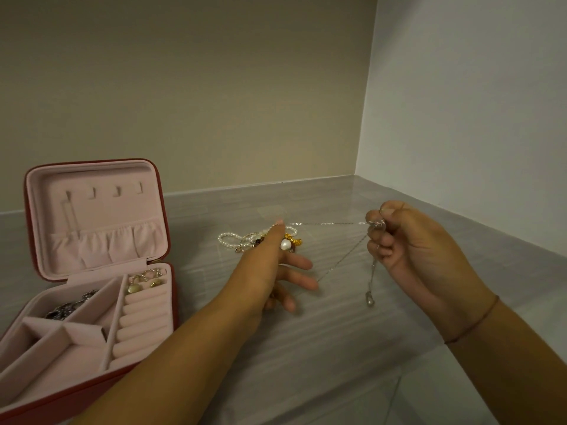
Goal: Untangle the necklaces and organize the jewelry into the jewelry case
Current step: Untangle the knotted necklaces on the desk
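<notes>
1. Silver chain (pixel 325 223): thin necklace, held taut between both hands above the counter (pixel 337 348). A second strand slants from the right fist down and left toward the left hand's lower fingers. A loop hangs below the right fist and ends in a small silver drop (pixel 370 299).
2. Left hand (pixel 270 271): forefinger raised, its tip holding the chain's left end, thumb hidden behind it. The other three fingers are spread wide and straight.
3. Right hand (pixel 408 250): fingers curled tight into a fist round the chain's right end. Thin band (pixel 472 320) on the wrist.
4. Jewelry heap: on the counter just beyond the left hand and partly covered by it. It includes a pearl strand (pixel 228 240), one large pearl (pixel 285 244) and a gold piece (pixel 293 239), all bunched together.
5. Jewelry case (pixel 101 216): red with pink lining, open, lid upright, near left, well apart from the chain. Gold earrings (pixel 144 285) sit at the far end of the ring rolls, and a dark metal piece (pixel 67 308) lies in a far left compartment.
6. Counter: grey, streaked, set in a corner between two walls.
</notes>
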